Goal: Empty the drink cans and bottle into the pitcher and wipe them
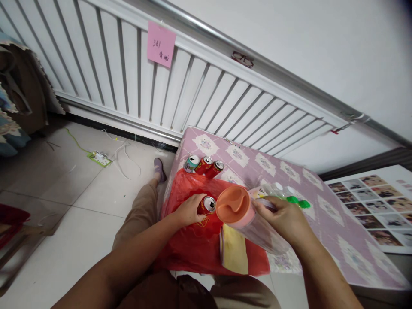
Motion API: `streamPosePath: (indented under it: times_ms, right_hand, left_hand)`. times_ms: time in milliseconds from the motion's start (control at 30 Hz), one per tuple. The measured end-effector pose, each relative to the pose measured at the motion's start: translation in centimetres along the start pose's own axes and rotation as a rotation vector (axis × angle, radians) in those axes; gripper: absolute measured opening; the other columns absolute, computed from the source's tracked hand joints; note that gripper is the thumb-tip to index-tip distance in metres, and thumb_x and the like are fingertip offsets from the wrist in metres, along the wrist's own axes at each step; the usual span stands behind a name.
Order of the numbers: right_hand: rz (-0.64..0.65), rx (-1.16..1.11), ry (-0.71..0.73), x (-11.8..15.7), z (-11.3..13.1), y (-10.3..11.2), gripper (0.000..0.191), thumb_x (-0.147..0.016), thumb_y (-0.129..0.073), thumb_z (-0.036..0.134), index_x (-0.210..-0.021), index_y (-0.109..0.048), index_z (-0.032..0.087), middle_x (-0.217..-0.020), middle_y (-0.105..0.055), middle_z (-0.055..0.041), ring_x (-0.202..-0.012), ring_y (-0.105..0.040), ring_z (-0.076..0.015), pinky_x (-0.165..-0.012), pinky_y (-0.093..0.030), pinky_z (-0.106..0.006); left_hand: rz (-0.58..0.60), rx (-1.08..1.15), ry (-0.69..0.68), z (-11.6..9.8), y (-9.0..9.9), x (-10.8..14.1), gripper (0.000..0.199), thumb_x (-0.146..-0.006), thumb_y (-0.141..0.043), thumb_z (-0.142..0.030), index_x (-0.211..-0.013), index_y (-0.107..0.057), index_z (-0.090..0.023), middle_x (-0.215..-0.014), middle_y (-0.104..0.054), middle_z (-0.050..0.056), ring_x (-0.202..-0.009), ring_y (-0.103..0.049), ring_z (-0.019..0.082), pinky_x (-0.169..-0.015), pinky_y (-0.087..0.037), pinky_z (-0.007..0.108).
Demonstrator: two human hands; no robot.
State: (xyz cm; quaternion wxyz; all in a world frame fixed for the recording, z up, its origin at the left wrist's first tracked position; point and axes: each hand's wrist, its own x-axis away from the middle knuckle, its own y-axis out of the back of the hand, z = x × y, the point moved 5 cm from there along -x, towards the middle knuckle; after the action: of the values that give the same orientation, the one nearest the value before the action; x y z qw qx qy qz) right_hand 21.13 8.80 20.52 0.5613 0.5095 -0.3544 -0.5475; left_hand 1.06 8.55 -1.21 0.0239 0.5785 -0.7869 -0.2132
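Note:
My left hand is wrapped round an opened red drink can, which stands over a red plastic sheet. In my right hand is the handle of a clear pitcher with an orange lid. The pitcher is tilted, its lid end close to the can's top. Whether liquid flows between them I cannot tell. Below them lies a folded yellow cloth. Farther back, a teal can and two red cans stand in a row, their tops opened.
Several clear bottles with white and green caps lie right of the pitcher on the patterned tablecloth. A white radiator runs behind the table. A power strip with cables lies on the floor; a photo board is at right.

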Motion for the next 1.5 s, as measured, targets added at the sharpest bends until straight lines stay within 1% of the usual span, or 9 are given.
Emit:
streamPosePath:
  times_ms: [133, 300, 500, 733, 833, 967, 1133, 1333, 1500]
  right_hand:
    - [0.008, 0.007, -0.028, -0.1, -0.2, -0.1, 0.035, -0.075, -0.062, 0.054, -0.065, -0.069, 0.021, -0.049, -0.061, 0.0004, -0.044, -0.053, -0.0154, -0.041, -0.038, -0.026]
    - [-0.014, 0.001, -0.004, -0.1, 0.1, -0.2, 0.034, -0.075, -0.062, 0.052, -0.063, -0.068, 0.021, -0.046, -0.058, 0.0009, -0.043, -0.052, -0.0147, -0.039, -0.036, -0.025]
    - [-0.02, -0.024, 0.011, 0.1, 0.1, -0.6, 0.035, -0.076, -0.061, 0.053, -0.064, -0.068, 0.021, -0.045, -0.054, 0.0023, -0.043, -0.05, -0.014, -0.039, -0.035, -0.024]
    - [0.026, -0.073, -0.049, 0.5, -0.9, -1.7, 0.038, -0.077, -0.058, 0.055, -0.064, -0.065, 0.02, -0.051, -0.059, 0.0015, -0.046, -0.051, -0.0141, -0.044, -0.039, -0.025]
    - [0.028, -0.096, -0.078, 0.7, -1.6, -2.0, 0.038, -0.077, -0.058, 0.055, -0.063, -0.065, 0.02, -0.051, -0.058, 0.0013, -0.048, -0.053, -0.0149, -0.046, -0.04, -0.025]
    - [0.043, -0.163, -0.116, 0.9, -2.7, -2.6, 0.037, -0.077, -0.057, 0.054, -0.066, -0.067, 0.019, -0.057, -0.063, 0.0007, -0.054, -0.057, -0.0167, -0.05, -0.043, -0.026]
    - [0.061, -0.234, -0.164, 1.3, -3.9, -2.8, 0.035, -0.078, -0.058, 0.051, -0.067, -0.066, 0.019, -0.057, -0.061, 0.001, -0.054, -0.056, -0.0168, -0.05, -0.043, -0.027]
    - [-0.032, -0.44, -0.218, 1.7, -5.4, -1.7, 0.035, -0.076, -0.061, 0.051, -0.065, -0.064, 0.018, -0.058, -0.057, 0.0017, -0.054, -0.05, -0.0136, -0.05, -0.04, -0.025]
    - [-0.215, -0.703, -0.391, 2.1, -7.7, -1.3, 0.034, -0.067, -0.068, 0.053, -0.061, -0.061, 0.02, -0.049, -0.048, 0.0038, -0.048, -0.043, -0.0115, -0.044, -0.034, -0.024]
  left_hand:
    - [0.0, 0.001, 0.002, 0.1, -0.1, 0.0, 0.079, -0.068, -0.076, -0.019, -0.139, -0.042, -0.023, -0.14, -0.053, 0.012, -0.129, -0.051, 0.03, -0.111, -0.04, 0.046]
    - [0.007, -0.008, -0.008, 0.2, -0.1, 0.0, 0.078, -0.069, -0.076, -0.02, -0.138, -0.042, -0.02, -0.139, -0.053, 0.014, -0.129, -0.051, 0.03, -0.111, -0.04, 0.045]
    - [0.01, -0.013, -0.006, 0.2, 0.0, 0.0, 0.079, -0.068, -0.076, -0.02, -0.139, -0.041, -0.022, -0.14, -0.053, 0.013, -0.129, -0.051, 0.03, -0.11, -0.041, 0.046]
    - [0.003, -0.009, -0.015, -0.1, 0.2, 0.0, 0.078, -0.068, -0.076, -0.019, -0.138, -0.043, -0.021, -0.139, -0.054, 0.013, -0.128, -0.051, 0.03, -0.11, -0.041, 0.045]
    - [0.005, -0.007, -0.023, -0.2, 0.2, 0.0, 0.077, -0.068, -0.076, -0.019, -0.138, -0.043, -0.02, -0.138, -0.054, 0.014, -0.128, -0.052, 0.03, -0.11, -0.041, 0.045]
    - [0.016, -0.016, -0.023, -0.1, 0.1, 0.0, 0.077, -0.068, -0.076, -0.019, -0.138, -0.043, -0.018, -0.139, -0.054, 0.015, -0.128, -0.052, 0.03, -0.11, -0.041, 0.045]
    - [0.014, -0.02, -0.015, -0.1, 0.1, 0.1, 0.078, -0.068, -0.075, -0.019, -0.139, -0.041, -0.02, -0.14, -0.053, 0.014, -0.129, -0.051, 0.03, -0.111, -0.04, 0.045]
    - [-0.002, -0.025, -0.034, -0.1, 0.1, 0.2, 0.078, -0.068, -0.074, -0.016, -0.139, -0.041, -0.017, -0.139, -0.053, 0.015, -0.128, -0.051, 0.029, -0.112, -0.039, 0.045]
    - [-0.018, -0.011, -0.041, 0.4, -0.1, 0.2, 0.078, -0.068, -0.074, -0.015, -0.139, -0.041, -0.019, -0.139, -0.053, 0.014, -0.129, -0.051, 0.028, -0.113, -0.038, 0.046]
